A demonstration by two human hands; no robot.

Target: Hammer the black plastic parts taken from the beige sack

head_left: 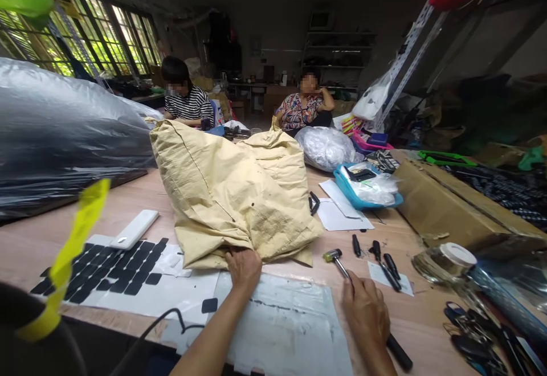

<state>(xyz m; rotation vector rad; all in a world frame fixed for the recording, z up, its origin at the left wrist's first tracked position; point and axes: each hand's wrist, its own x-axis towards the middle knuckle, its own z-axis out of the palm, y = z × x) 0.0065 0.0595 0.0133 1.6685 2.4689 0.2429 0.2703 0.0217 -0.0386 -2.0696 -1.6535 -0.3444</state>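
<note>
My left hand (243, 266) reaches forward and its fingers curl under the bottom edge of a big crumpled tan paper sack (233, 193) standing on the wooden table (34, 245). My right hand (365, 310) is closed round the black handle of a small hammer (337, 259), whose head lies on the table just right of the sack. Under both hands lies a white sheet (286, 325).
Black keycaps on a white sheet (106, 268) and a white bar (134, 229) lie at left. Screwdrivers (387, 265), a blue tray (367, 188), a cardboard box (444, 205), a tape roll (453, 256) and keys (474, 336) sit at right. Two people sit at the far side.
</note>
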